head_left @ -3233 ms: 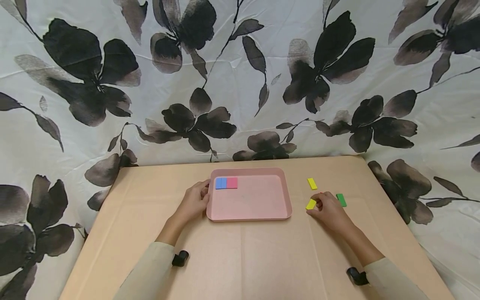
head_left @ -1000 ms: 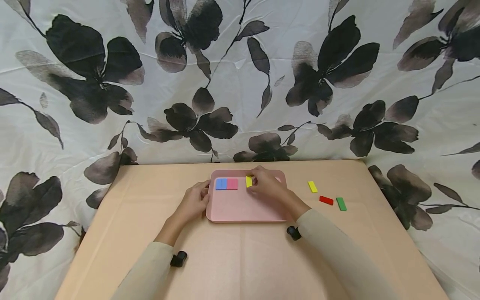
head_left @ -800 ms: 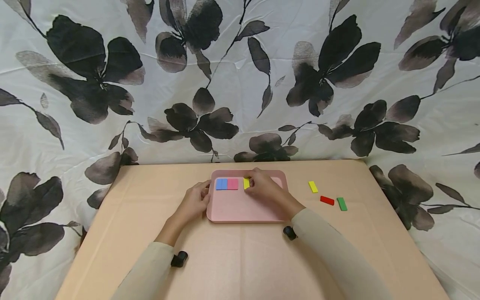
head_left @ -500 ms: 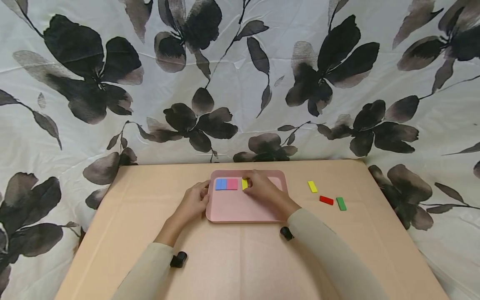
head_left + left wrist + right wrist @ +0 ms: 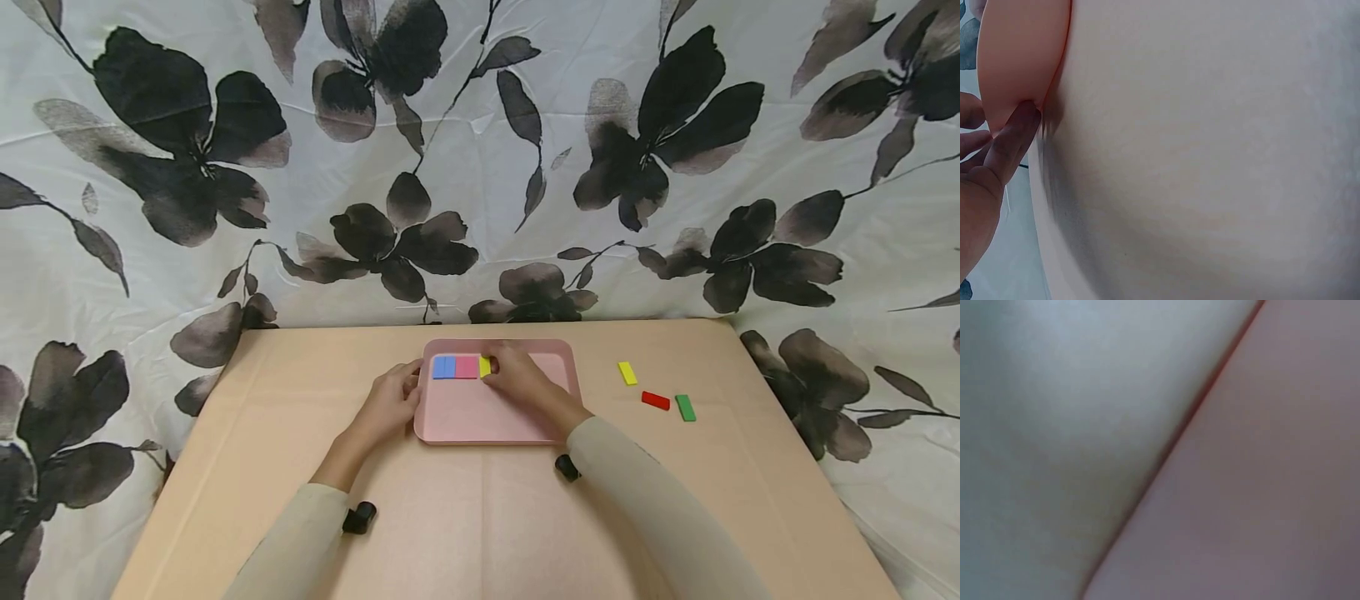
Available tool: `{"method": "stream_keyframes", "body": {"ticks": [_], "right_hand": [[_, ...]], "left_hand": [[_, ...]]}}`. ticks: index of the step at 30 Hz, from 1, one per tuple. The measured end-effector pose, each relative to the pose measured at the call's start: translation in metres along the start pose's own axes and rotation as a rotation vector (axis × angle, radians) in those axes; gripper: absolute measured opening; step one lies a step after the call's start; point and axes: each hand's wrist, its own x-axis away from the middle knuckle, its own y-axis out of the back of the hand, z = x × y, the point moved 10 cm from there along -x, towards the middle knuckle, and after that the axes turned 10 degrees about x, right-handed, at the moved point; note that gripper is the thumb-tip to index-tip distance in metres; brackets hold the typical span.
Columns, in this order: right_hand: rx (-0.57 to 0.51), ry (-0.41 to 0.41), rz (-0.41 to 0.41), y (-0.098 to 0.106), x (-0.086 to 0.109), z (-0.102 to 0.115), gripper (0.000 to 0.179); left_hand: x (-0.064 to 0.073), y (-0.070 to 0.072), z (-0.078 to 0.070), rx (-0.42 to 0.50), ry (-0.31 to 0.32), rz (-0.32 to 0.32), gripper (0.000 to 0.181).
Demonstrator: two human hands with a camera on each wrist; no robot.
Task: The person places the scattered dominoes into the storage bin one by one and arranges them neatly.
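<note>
Well, the right hand (image 5: 519,377) pinches a flat, bright-yellow piece (image 5: 483,367), partly finger-covered, just beside the deep-pink square (image 5: 467,367) inside a shallow, round-cornered pink tray (image 5: 472,417). The left hand (image 5: 388,403) grips the tray's left rim.

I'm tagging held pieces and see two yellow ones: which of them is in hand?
The yellow piece at the pink tray, pinched by the right hand. The other yellow piece lies untouched on the table, right of the tray.

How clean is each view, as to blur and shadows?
Head: bright, fairly crisp, the red tile clear-edged; left wrist: a broad shadow on the table beside the left hand and pink tray; right wrist: blurred and dim, a dark diagonal line its one firm contour.
</note>
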Motion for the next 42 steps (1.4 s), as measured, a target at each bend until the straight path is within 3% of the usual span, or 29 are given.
{"method": "stream_keyframes", "body": {"ticks": [21,33,42], "right_hand": [[-0.049,-0.054,-0.025,-0.0019,0.002,-0.0036,0.029],[-0.052,-0.051,-0.031,-0.0019,0.0,-0.0052,0.029],[-0.008,-0.005,-0.059,0.0015,-0.0015,-0.0018,0.028]], "left_hand": [[-0.0013,0.0006,-0.0017,-0.012,0.001,-0.011,0.052],[-0.003,0.0004,-0.0012,-0.015,-0.002,-0.015,0.053],[-0.0036,-0.0005,-0.0012,-0.013,-0.002,-0.016,0.053]]}}
